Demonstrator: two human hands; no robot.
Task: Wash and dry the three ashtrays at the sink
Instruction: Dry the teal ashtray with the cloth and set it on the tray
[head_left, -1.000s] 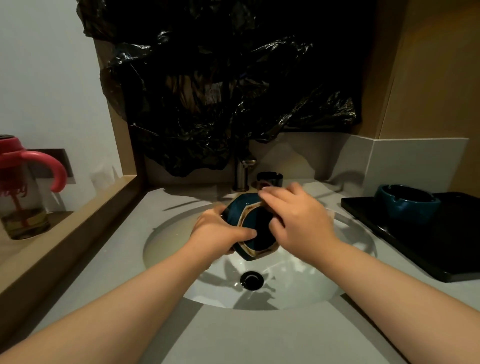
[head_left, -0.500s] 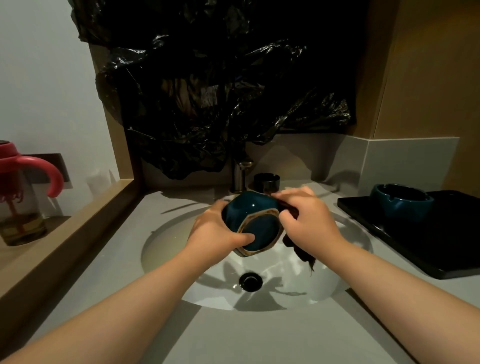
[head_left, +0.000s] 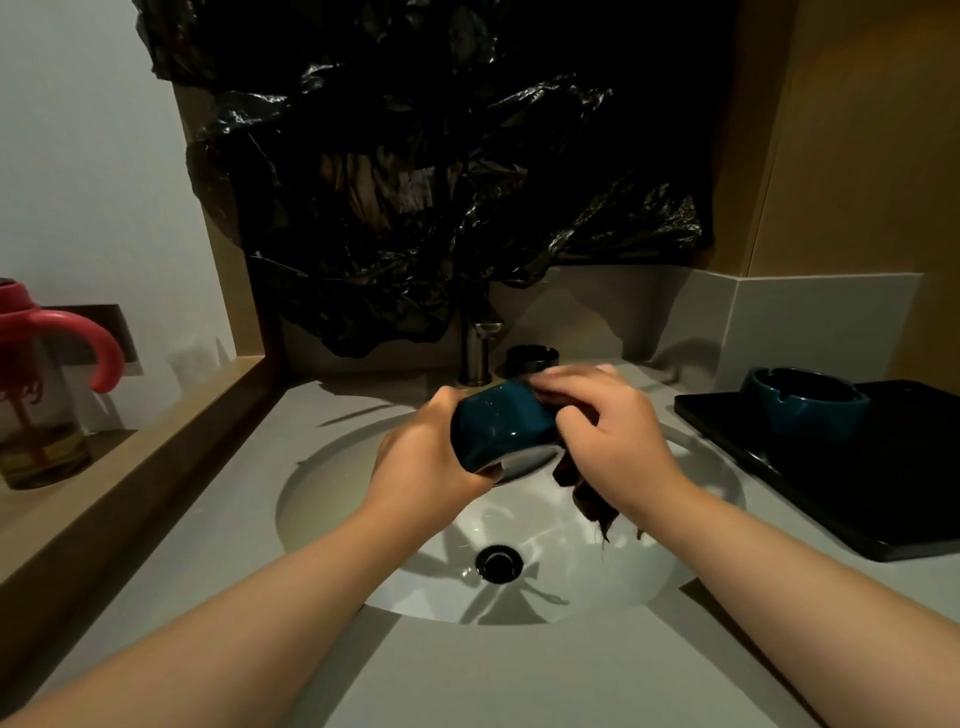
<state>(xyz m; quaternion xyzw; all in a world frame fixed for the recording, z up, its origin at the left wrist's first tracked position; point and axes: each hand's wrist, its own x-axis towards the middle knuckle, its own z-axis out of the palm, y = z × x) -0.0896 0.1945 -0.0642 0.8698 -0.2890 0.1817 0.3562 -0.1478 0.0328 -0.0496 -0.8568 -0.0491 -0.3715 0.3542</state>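
Ashtray (head_left: 501, 423) midair over sink basin (head_left: 332, 499)

Location: washroom vanity alcove. Evidence: white oval basin (head_left: 363, 499) sunk in grey counter (head_left: 519, 675), centre; metal tap (head_left: 477, 353) at 12 o'clock; grey upstand (head_left: 805, 322) and wood panelling (head_left: 857, 156) at 2 o'clock; black plastic sheet (head_left: 415, 182) hanging above tap

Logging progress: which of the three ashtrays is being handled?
The teal ashtray in the left hand, over the sink; the second teal ashtray sits on the black tray, the black ashtray by the faucet.
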